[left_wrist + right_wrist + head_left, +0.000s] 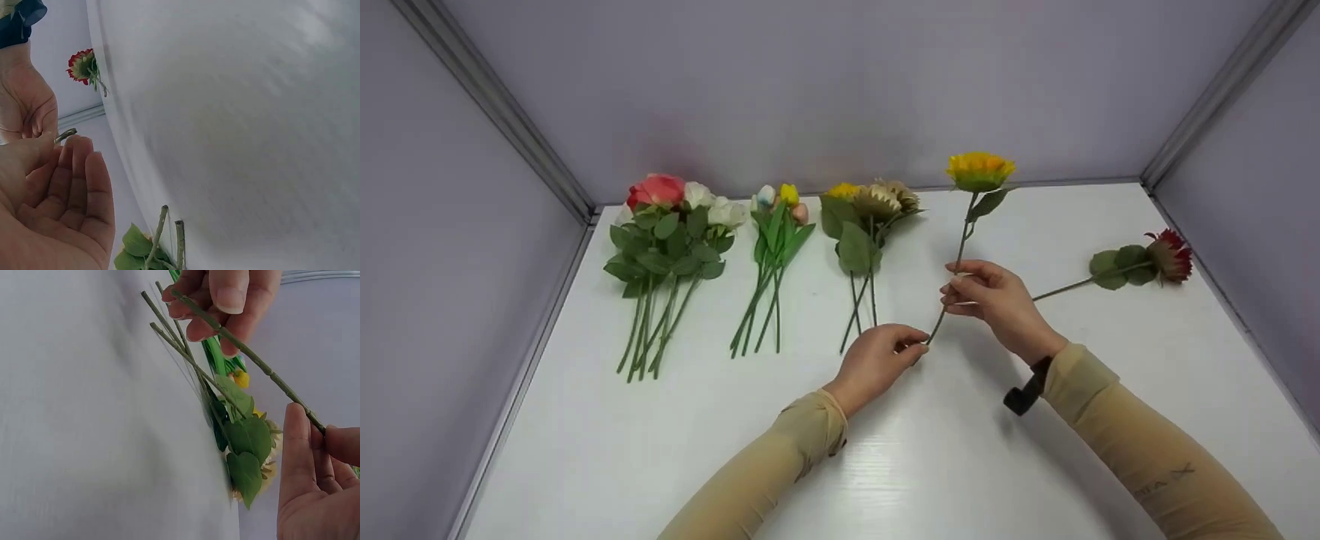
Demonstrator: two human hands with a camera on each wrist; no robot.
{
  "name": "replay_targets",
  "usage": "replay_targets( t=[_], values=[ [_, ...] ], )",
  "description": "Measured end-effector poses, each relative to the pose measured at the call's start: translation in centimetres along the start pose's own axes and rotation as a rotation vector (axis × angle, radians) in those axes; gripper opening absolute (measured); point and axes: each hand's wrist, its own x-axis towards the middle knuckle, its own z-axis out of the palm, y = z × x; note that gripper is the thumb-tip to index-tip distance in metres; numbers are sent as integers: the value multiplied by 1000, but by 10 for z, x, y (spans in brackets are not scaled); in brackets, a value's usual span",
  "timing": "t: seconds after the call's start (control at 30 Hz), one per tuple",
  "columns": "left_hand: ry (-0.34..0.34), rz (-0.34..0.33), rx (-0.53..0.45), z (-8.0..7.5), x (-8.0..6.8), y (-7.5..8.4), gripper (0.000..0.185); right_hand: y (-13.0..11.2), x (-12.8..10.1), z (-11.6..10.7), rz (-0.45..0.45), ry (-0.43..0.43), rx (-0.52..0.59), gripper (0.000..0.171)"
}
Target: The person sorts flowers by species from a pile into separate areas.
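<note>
Both of my hands are on the yellow sunflower: my left hand pinches the bottom end of its stem between thumb and fingertips, and my right hand pinches the same stem higher up, fingers curled round it. From the head view the stem runs from the centre of the frame up and to the right, lifted off the white table, with the yellow bloom at upper centre-right against the back wall. The right wrist view shows the stem crossing diagonally from the top centre, where the left hand's fingers close on it, down to the right edge, where my right thumb and forefinger hold it. In the left wrist view only the stem's tip shows above my left fingers. Just beside the right hand, toward the right edge of the head view, a red sunflower lies flat on the table. To the left of my hands, a bunch of sunflowers lies nearest, then a bunch of tulips, then a bunch of roses at upper left, all with stems pointing down the frame.
</note>
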Motion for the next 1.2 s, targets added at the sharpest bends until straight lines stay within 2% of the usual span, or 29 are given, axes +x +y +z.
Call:
replay_targets(
  t=[0.27, 0.53, 0.93, 1.2],
  values=[
    [6, -29, -102, 0, -5, -5, 17, 5, -4, 15, 18, -18, -45, 39],
    [-16, -59, -129, -1, -13, -5, 13, 9, -6, 26, 39, -36, -76, 39],
    [-30, -66, -30, -2, -16, -9, 12, 12, -3, 34, 41, 27, -34, 34],
    [-3, -50, 66, -12, -14, -13, 12, 17, 3, 40, 52, 25, -41, 34]
  ],
)
